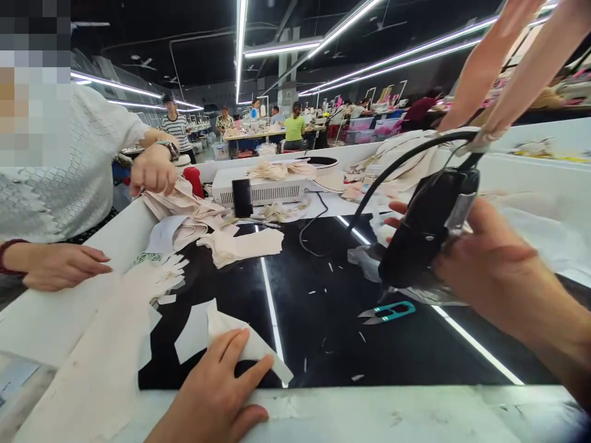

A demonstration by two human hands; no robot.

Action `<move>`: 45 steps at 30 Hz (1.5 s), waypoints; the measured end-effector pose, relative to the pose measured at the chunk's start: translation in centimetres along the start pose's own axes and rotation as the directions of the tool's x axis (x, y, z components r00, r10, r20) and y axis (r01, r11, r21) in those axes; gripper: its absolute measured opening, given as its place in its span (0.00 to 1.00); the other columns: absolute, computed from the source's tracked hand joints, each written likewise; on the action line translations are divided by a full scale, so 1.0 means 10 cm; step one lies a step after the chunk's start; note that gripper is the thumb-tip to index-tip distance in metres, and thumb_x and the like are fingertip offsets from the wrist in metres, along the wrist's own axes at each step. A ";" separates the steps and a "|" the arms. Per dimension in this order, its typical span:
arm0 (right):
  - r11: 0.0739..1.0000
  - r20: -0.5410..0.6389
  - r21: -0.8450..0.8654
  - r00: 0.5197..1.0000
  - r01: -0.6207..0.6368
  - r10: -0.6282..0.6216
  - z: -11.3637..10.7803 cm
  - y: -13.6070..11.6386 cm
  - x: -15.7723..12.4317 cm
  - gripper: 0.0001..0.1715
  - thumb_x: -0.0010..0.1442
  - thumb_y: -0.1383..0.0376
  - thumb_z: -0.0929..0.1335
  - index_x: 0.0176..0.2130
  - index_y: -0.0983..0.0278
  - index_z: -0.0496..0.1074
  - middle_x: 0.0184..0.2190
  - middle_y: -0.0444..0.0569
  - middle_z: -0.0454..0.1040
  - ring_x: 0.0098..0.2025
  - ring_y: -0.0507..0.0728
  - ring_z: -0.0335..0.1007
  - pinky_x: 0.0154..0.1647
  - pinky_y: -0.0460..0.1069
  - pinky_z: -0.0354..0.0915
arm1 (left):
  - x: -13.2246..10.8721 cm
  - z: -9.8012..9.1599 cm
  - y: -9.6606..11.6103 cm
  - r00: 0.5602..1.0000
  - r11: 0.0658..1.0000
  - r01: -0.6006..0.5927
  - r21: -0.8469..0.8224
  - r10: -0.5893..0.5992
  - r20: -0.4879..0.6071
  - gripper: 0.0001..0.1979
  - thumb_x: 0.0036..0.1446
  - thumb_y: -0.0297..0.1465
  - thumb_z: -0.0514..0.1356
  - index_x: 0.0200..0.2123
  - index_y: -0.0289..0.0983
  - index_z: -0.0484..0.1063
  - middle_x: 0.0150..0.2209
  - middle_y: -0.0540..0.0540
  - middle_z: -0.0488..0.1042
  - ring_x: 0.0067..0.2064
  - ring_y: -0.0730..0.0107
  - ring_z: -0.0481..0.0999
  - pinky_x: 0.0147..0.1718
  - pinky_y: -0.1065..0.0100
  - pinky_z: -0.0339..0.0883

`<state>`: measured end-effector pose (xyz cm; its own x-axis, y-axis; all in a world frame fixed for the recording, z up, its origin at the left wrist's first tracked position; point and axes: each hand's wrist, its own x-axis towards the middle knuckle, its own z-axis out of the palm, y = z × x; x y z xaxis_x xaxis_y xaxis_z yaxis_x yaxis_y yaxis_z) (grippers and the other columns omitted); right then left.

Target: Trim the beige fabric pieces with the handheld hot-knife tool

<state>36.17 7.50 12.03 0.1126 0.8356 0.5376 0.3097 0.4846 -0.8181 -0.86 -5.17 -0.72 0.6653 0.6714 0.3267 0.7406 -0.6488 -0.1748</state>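
Observation:
My left hand [221,381] lies with fingers spread on a folded pale fabric piece [249,344] at the table's front edge. A white panel [194,332] shows under the fabric's left side. On the right, my right hand [489,264] is wrapped around a bulky black corded tool [415,227], its fingertips showing on the far side. Pink fabric strips [517,92] hold the tool from above, and its lower end is hidden. Teal thread snips [388,312] rest on the black glossy tabletop [323,344], below the tool.
A person's hand [69,264] is near the left edge; the other [154,169] hangs above stacked cut fabric [184,212]. More cut pieces [244,243] lie mid-table. A phone [242,198] leans on a white vented box [272,187]. Clear plastic [535,227] lies at right.

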 end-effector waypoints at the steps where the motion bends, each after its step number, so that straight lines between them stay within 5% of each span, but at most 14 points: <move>1: 0.998 0.031 0.058 0.999 -0.038 0.036 0.05 -0.03 -0.04 0.55 0.39 0.23 0.72 0.57 0.46 0.74 0.55 0.57 0.81 0.52 0.74 0.82 0.38 0.62 0.81 | 0.01 -0.02 0.02 1.000 1.000 0.010 -0.011 -0.010 0.009 0.33 0.63 0.47 0.69 0.68 0.45 0.68 0.63 0.32 0.73 0.60 0.43 0.76 0.50 0.52 0.81; 3: 0.978 0.133 0.189 0.989 -0.088 0.064 0.18 -0.06 -0.10 0.52 0.35 0.32 0.81 0.56 0.46 0.75 0.52 0.56 0.82 0.48 0.73 0.82 0.34 0.62 0.80 | 0.03 -0.03 0.05 0.999 0.999 0.031 -0.022 -0.030 0.020 0.34 0.62 0.48 0.70 0.67 0.45 0.69 0.62 0.31 0.73 0.60 0.42 0.76 0.50 0.50 0.81; 7: 0.970 0.246 0.235 0.969 -0.058 -0.002 0.63 -0.19 -0.25 0.35 0.49 0.45 0.81 0.52 0.52 0.76 0.37 0.49 0.83 0.37 0.65 0.82 0.39 0.61 0.79 | 0.03 -0.01 0.09 0.998 0.996 0.067 -0.052 -0.066 0.024 0.33 0.65 0.50 0.66 0.68 0.45 0.67 0.63 0.31 0.72 0.61 0.42 0.76 0.52 0.48 0.80; 12: 0.946 0.027 0.322 0.999 -0.029 0.022 1.29 -0.42 -0.52 0.21 0.57 0.50 0.78 0.44 0.55 0.72 0.35 0.42 0.79 0.32 0.57 0.75 0.35 0.54 0.76 | 0.08 0.09 0.18 0.989 0.987 0.151 -0.059 -0.151 0.002 0.35 0.64 0.51 0.66 0.68 0.44 0.67 0.63 0.31 0.72 0.60 0.42 0.77 0.52 0.48 0.80; 16: 0.948 -0.121 0.312 0.992 0.059 -0.022 1.55 -0.52 -0.63 0.24 0.54 0.58 0.81 0.43 0.55 0.68 0.34 0.41 0.76 0.31 0.56 0.74 0.32 0.52 0.75 | 0.14 0.13 0.31 0.975 0.974 0.219 -0.055 -0.220 -0.015 0.36 0.64 0.50 0.67 0.70 0.43 0.64 0.62 0.29 0.73 0.60 0.40 0.77 0.52 0.47 0.80; 22: 0.950 -0.121 0.311 0.993 0.031 0.007 1.59 -0.50 -0.75 0.27 0.54 0.56 0.80 0.45 0.53 0.66 0.34 0.40 0.75 0.29 0.55 0.71 0.30 0.53 0.72 | 0.13 -0.07 0.15 0.962 0.951 0.269 -0.150 -0.274 -0.011 0.26 0.74 0.32 0.55 0.72 0.38 0.59 0.67 0.32 0.70 0.64 0.51 0.76 0.53 0.57 0.80; 28: 0.848 -0.074 0.522 0.995 0.093 -0.063 1.56 -0.49 -0.85 0.26 0.56 0.58 0.80 0.46 0.52 0.65 0.35 0.39 0.74 0.26 0.53 0.71 0.25 0.50 0.72 | -0.01 -0.17 -0.34 0.986 0.971 0.165 -0.175 -0.159 0.047 0.34 0.55 0.09 0.48 0.59 0.39 0.72 0.61 0.44 0.77 0.62 0.63 0.77 0.58 0.60 0.77; 31: 0.833 -0.037 0.547 0.996 0.087 -0.079 1.57 -0.51 -0.88 0.24 0.57 0.57 0.79 0.45 0.53 0.66 0.34 0.41 0.75 0.26 0.53 0.71 0.25 0.50 0.73 | -0.03 -0.17 -0.36 0.984 0.970 0.171 -0.175 -0.158 0.085 0.31 0.56 0.10 0.50 0.57 0.40 0.73 0.58 0.44 0.78 0.58 0.63 0.79 0.55 0.61 0.79; 36: 0.810 0.001 0.583 0.998 0.054 -0.067 1.58 -0.53 -0.94 0.21 0.61 0.55 0.77 0.46 0.53 0.66 0.33 0.41 0.75 0.26 0.54 0.72 0.23 0.49 0.73 | 0.09 -0.21 -0.12 0.962 0.968 0.250 -0.002 -0.248 0.113 0.16 0.67 0.21 0.56 0.56 0.36 0.72 0.46 0.44 0.77 0.43 0.61 0.81 0.42 0.61 0.80; 40: 0.808 -0.027 0.587 0.999 0.047 -0.038 1.56 -0.50 -0.95 0.24 0.60 0.52 0.78 0.47 0.54 0.65 0.32 0.41 0.74 0.26 0.53 0.72 0.23 0.49 0.73 | 0.14 -0.24 0.00 0.946 0.957 0.279 0.080 -0.288 0.148 0.14 0.69 0.27 0.56 0.56 0.34 0.73 0.38 0.47 0.74 0.34 0.65 0.78 0.32 0.66 0.76; 45: 0.801 -0.044 0.596 0.998 0.053 -0.033 1.56 -0.44 -0.91 0.24 0.59 0.51 0.78 0.44 0.54 0.64 0.31 0.39 0.75 0.24 0.52 0.70 0.22 0.48 0.72 | 0.15 -0.30 -0.05 0.968 0.963 0.225 0.151 -0.238 0.078 0.12 0.72 0.26 0.52 0.50 0.32 0.74 0.35 0.46 0.73 0.32 0.62 0.76 0.29 0.62 0.74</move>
<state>19.06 1.82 7.60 0.1437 0.8069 0.5729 -0.3083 0.5866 -0.7489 -0.52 -4.94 2.60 0.4749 0.8326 0.2852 0.8768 -0.4197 -0.2347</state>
